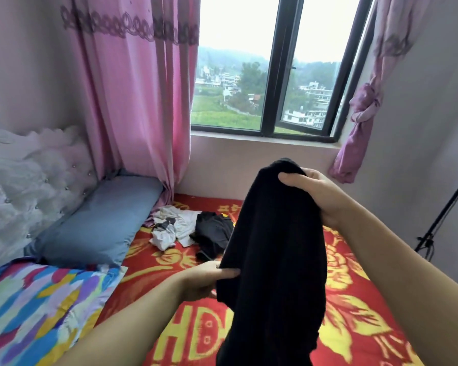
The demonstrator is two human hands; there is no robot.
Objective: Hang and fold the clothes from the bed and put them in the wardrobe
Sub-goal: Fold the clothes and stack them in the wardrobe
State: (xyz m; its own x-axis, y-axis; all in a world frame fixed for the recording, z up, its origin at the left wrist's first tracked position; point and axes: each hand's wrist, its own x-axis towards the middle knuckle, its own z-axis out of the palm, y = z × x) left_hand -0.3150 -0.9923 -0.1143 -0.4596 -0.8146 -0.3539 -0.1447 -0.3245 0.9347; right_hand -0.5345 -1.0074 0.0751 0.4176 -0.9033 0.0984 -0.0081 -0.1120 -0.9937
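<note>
Far left: a multicoloured pillow (37, 307) and a blue pillow (98, 223) lie along the tufted headboard (24, 186). Neither is part of the job.

Centre left, on the red-and-yellow bed (354, 313) cover: a crumpled white garment (172, 225) and, touching it on the right, a small dark heap (212, 233). Both unfolded, both still waiting. At least two pieces left, judging by the pile.

Left hand (206, 281): fingers pinch the lower left edge of the black garment (275, 260).

Centre: the black garment hangs in the air above the bed, long and limp, its bottom end running out of view. No crease or fold is set in it yet.

Right hand (310, 194): raised, fingers curled over the bunched top of the same garment, thumb hidden behind the cloth.

Right edge: a knotted pink curtain (360, 122) and a dark stand (444, 215).

No wardrobe or hanger in view, so what is already put away cannot be told. Judgement: mid-task at best; this piece is being straightened for folding or hanging, then stowing, then the heap.
</note>
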